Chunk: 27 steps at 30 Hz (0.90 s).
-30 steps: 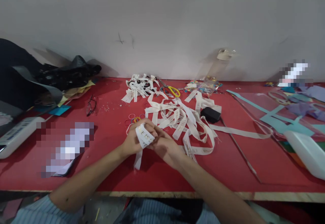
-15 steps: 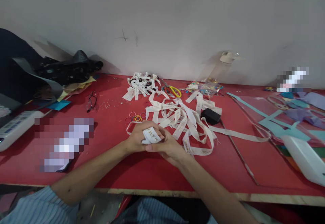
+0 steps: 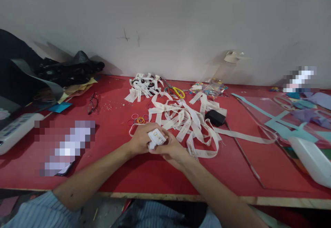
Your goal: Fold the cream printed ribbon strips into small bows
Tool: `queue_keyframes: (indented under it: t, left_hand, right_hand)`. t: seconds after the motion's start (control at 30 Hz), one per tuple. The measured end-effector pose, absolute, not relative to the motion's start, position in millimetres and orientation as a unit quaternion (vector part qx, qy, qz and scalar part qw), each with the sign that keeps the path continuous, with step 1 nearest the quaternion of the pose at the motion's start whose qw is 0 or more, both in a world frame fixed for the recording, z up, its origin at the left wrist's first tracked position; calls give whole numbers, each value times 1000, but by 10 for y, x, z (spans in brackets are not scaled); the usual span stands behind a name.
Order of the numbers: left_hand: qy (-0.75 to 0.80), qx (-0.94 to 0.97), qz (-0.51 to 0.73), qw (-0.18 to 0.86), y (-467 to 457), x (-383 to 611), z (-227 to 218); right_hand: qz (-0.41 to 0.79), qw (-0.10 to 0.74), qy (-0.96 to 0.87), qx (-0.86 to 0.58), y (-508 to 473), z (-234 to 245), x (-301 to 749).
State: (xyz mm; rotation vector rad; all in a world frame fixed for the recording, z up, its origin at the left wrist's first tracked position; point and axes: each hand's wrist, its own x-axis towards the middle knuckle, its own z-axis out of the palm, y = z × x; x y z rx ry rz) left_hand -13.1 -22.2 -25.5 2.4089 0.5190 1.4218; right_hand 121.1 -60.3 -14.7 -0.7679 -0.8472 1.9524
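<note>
My left hand (image 3: 141, 139) and my right hand (image 3: 173, 149) meet above the front of the red table, both closed round a white printed ribbon (image 3: 157, 138). Gold lettering shows on its folded part between my fingers. A thin white strand loops out past my left hand. Just beyond my hands lies a loose tangle of the same kind of ribbon (image 3: 181, 116). Several coloured elastic bands (image 3: 140, 120) rest to the left of that tangle. Behind it is a heap of tied ribbon pieces (image 3: 144, 86) with dark bits among them. My fingertips are partly hidden behind the ribbon.
Yellow-handled scissors (image 3: 178, 92) lie beside the heap. A black block (image 3: 216, 117) sits right of the tangle. Glasses (image 3: 93, 103) and a blurred-out phone (image 3: 67, 148) are at left. Teal strips (image 3: 279, 119) and a white device (image 3: 309, 159) lie at right. A pale wall (image 3: 165, 31) stands behind.
The ribbon between my hands has turned and bunched up, showing a different stretch of lettering. My hands stay almost in the same place.
</note>
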Motion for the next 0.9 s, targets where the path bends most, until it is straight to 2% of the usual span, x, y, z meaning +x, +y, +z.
queue_keyframes:
  t: [0.1,0.2,0.33,0.4,0.5,0.7,0.9]
  left_hand:
    - [214,832,486,163,-222,-155,-243]
    - [227,826,499,132,-188,-216,-249]
    - [249,840,477,68,-141,-284,-312]
    - [262,847,458,66,-141,-293,-344]
    - [279,852,438,69,-161,-278,-365]
    - [307,856,409,72,-165,-224,-350]
    - [310,858,400,91,-145,-240,-327]
  right_hand:
    - [741,442,-383,-330,-609,-161,1186]
    - [639,478,-485,-357,-635,-169,1160]
    - [337,546,-644,-416,-672,-161,1193]
    - [200,549,-706,-400,-671,-150,1227]
    - [97,515,-766,-373,-649,-133,1263]
    - [88,484,-781,-385,-625,-113,1285]
    - [260,529,-723,-361,-635,-57,1298]
